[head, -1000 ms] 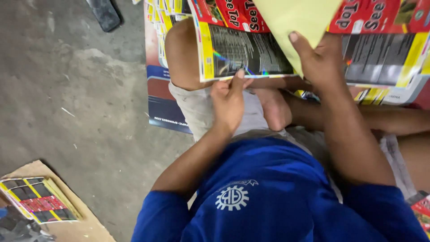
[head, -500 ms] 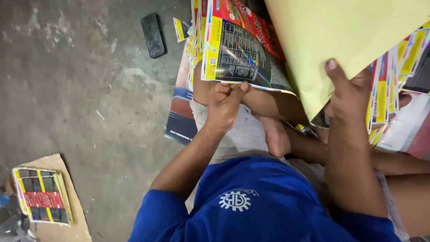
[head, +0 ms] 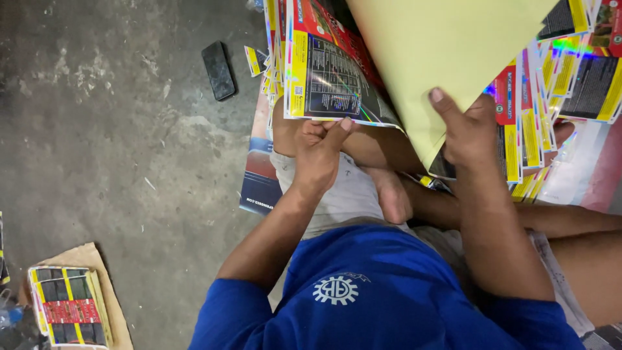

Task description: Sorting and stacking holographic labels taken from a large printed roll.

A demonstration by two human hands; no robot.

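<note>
Since the earlier frame, the yellow sheet [head: 447, 58] is rising and swinging wider across the top of the view, and the dark slab-shaped object [head: 218, 70] on the floor is sitting lower in view. The right hand [head: 468, 133] is clamped on the lower corner of that sheet, thumb pressed flat on its face, the other fingers hidden behind it. The left hand [head: 317, 152] is closed on the bottom edge of a printed flat carton [head: 330, 71], thumb tip on its dark panel; the curled fingers are hiding how much card they are gripping. Behind the left hand, more cartons are standing on edge, their tops cut off by the frame. Beyond the right hand, a fanned stack of cartons [head: 570, 71] is partly covered by the sheet. Beneath both hands, the person's bare knees and foot are masking what lies underneath, apart from a blue printed sheet [head: 259, 188]. Well out from the left hand, another carton stack [head: 68, 304] is resting on brown cardboard over a stained, bare concrete floor [head: 116, 162].
</note>
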